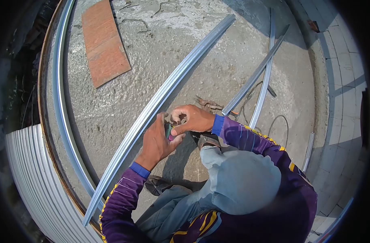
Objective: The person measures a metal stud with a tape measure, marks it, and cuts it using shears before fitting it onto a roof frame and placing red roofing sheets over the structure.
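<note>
- Handling a small green-and-magenta object (168, 130) occupied both hands; fingers hid most of it, so its exact kind could not be made out.
- Left hand (155, 140): digits closed about the object, thumb along its near side.
- Right hand (194, 118): fingers curled, thumb and forefinger bent toward each other around a small gap, tips at the object; whether they gripped or merely touched it was unclear.
- Step in hand, judged: fine two-handed manipulation of that object. Next move appeared to call for a steady left hold and small thumb-and-finger work by the right.
- Pose: left forearm angled up from lower left, fingers pointing away from the body; right forearm came in from the right, wrist bent inward. Hands met ahead of a bent denim knee (247, 182).
- Surroundings: long galvanized channel (169, 85) passed just beside the left hand; rusty snips (209, 104) lay on the concrete floor (140, 60) just beyond the right.
</note>
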The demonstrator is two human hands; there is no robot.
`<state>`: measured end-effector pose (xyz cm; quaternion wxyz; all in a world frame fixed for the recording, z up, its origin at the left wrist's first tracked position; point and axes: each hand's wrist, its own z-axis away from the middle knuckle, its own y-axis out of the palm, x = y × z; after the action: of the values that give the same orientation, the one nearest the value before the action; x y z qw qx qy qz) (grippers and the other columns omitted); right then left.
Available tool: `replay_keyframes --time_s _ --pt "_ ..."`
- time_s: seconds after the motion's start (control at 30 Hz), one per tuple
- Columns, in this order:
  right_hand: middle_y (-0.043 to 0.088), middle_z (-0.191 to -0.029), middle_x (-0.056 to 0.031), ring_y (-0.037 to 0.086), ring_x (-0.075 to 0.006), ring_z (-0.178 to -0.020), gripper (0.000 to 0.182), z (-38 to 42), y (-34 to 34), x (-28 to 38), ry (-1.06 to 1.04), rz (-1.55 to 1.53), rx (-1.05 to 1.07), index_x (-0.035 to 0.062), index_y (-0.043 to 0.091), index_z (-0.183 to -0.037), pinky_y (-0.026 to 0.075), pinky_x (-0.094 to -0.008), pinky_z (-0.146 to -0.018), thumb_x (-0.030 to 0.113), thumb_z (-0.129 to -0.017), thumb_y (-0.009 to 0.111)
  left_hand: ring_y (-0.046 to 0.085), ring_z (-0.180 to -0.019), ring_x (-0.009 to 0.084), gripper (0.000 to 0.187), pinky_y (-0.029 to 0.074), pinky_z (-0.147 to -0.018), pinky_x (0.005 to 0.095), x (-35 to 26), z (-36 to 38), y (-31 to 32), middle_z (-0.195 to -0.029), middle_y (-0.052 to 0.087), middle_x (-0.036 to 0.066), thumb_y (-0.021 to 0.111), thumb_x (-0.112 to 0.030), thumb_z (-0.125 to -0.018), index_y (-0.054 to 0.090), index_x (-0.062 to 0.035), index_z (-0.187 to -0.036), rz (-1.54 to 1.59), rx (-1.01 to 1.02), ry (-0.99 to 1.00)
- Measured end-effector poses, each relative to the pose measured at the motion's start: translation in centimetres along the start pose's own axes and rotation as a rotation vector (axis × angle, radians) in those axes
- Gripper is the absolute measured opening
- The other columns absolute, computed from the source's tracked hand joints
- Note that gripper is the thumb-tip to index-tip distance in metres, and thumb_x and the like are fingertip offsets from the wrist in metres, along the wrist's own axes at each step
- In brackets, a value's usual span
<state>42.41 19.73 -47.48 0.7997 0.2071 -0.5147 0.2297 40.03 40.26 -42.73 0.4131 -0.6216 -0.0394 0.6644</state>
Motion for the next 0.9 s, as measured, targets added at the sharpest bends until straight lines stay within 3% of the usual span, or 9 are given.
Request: replay_keyframes --time_s 0.07,0.13,0.27,0.37,0.43,0.53,0.63,0.73,0.9 --pt "0.062 -0.086 -0.0036 0.059 -0.0107 -0.076 0.025 0.1 -2.4 1.5 0.042 -0.332 0.080 0.0090 0.054 -0.084 0.050 -0.0269 -0.065 0.020 -0.085 0.077 0.062 -0.069 0.0404 0.055 0.050 -0.062 0.0437 1.6 2.1 -1.8 -0.079 0.061 0.023 0.071 -0.035 -0.085 0.050 0.0058 -0.114 -0.162 -0.035 0.047" --pt "0.061 -0.086 -0.0023 0.059 -0.0097 -0.077 0.023 0.2 -8.6 3.4 0.044 -0.339 -0.095 0.0083 0.054 -0.091 0.051 -0.0257 -0.065 0.019 -0.087 0.074 0.062 -0.070 0.0426 0.041 0.050 -0.063 0.0446 4.2 5.1 -4.8 -0.077 0.060 0.026 0.062 -0.032 -0.093 0.055 0.0066 -0.106 -0.097 -0.004 -0.194" --pt "0.060 -0.085 -0.0022 0.056 -0.0096 -0.074 0.018 -0.7 -27.0 0.4 -0.279 -0.671 -0.792 0.0013 0.061 -0.101 0.050 -0.0245 -0.066 0.013 -0.091 0.070 0.063 -0.078 0.0415 0.023 0.049 -0.074 0.0469 11.7 14.8 -10.2 -0.088 0.062 0.027 0.054 -0.012 -0.085 0.063 0.0043 -0.098 -0.227 -0.068 -0.314" --pt "0.061 -0.086 -0.0036 0.056 -0.0099 -0.074 0.017 -2.0 -27.1 0.1 -0.080 -0.571 -0.907 -0.0001 0.063 -0.100 0.050 -0.0254 -0.067 0.013 -0.091 0.069 0.063 -0.077 0.0411 0.022 0.050 -0.075 0.0454 13.3 18.3 -8.9 -0.087 0.062 0.027 0.054 -0.010 -0.085 0.065 0.0056 -0.094 -0.343 -0.254 -0.297" --pt "0.062 -0.085 -0.0048 0.057 -0.0109 -0.073 0.017 -3.6 -20.0 0.4 -0.029 -0.517 -0.714 0.0004 0.064 -0.099 0.050 -0.0260 -0.065 0.014 -0.091 0.069 0.063 -0.078 0.0415 0.021 0.050 -0.076 0.0436 10.0 15.1 -8.2 -0.086 0.063 0.025 0.055 -0.009 -0.083 0.065 0.0066 -0.093 -0.231 -0.097 -0.496" --pt "0.062 -0.082 -0.0043 0.059 -0.0107 -0.071 0.016 -5.7 -12.3 0.9 0.069 -0.530 -0.584 0.0013 0.063 -0.098 0.050 -0.0263 -0.062 0.014 -0.091 0.068 0.064 -0.079 0.0406 0.023 0.050 -0.076 0.0422 10.8 13.3 -5.7 -0.089 0.065 0.025 0.057 -0.012 -0.086 0.066 0.0064 -0.096 -0.177 -0.121 -0.432" --pt "0.062 -0.081 -0.0048 0.058 -0.0106 -0.068 0.013 -7.2 -14.5 -0.1 0.070 -0.502 -0.700 0.0015 0.063 -0.095 0.049 -0.0249 -0.058 0.012 -0.089 0.067 0.065 -0.079 0.0372 0.026 0.049 -0.073 0.0405 11.5 12.9 -6.0 -0.090 0.067 0.024 0.058 -0.018 -0.090 0.067 0.0052 -0.097 -0.242 -0.127 -0.405" --pt "0.062 -0.078 -0.0060 0.058 -0.0114 -0.062 0.012 -8.7 -20.7 -0.7 0.091 -0.466 -0.937 0.0004 0.064 -0.088 0.048 -0.0239 -0.052 0.011 -0.086 0.067 0.062 -0.078 0.0256 0.024 0.049 -0.070 0.0356 10.8 14.6 -8.8 -0.095 0.065 0.018 0.059 -0.020 -0.090 0.068 0.0020 -0.095 -0.046 -0.084 -0.710" --pt "0.064 -0.074 -0.0076 0.060 -0.0122 -0.059 0.013 -10.5 -26.9 -1.8 0.138 -0.346 -1.181 -0.0021 0.065 -0.086 0.048 -0.0247 -0.049 0.011 -0.083 0.068 0.061 -0.078 0.0250 0.024 0.048 -0.071 0.0353 13.0 18.3 -8.2 -0.091 0.063 0.016 0.062 -0.019 -0.087 0.067 0.0033 -0.093 -0.177 -0.247 -0.620"
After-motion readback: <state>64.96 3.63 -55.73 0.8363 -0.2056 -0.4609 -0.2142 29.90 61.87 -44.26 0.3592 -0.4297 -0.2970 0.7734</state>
